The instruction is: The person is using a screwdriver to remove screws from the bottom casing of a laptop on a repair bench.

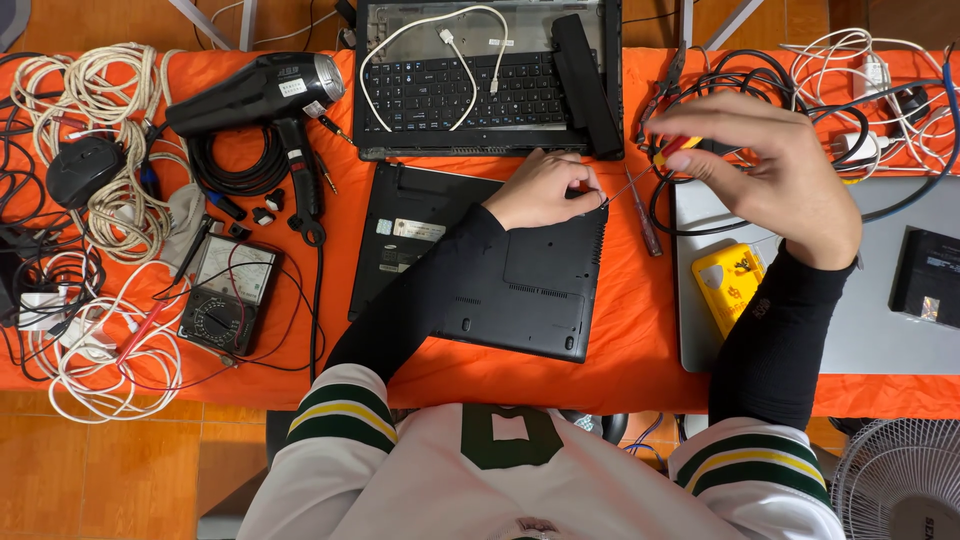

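Observation:
A black laptop (500, 275) lies upside down on the orange cloth in front of me. My right hand (770, 165) grips the red and yellow handle of a small screwdriver (655, 165), whose thin shaft slants down to the left. My left hand (545, 190) rests at the laptop's far right corner, fingertips pinched around the screwdriver's tip. Both arms wear black sleeves.
An open laptop (480, 90) with a white cable and black battery lies behind. At the left are a black hair dryer (255, 95), a multimeter (225, 295), a mouse (85, 170) and tangled cables. At the right lie a silver laptop (860, 330), a yellow tool (730, 285), another screwdriver (645, 225).

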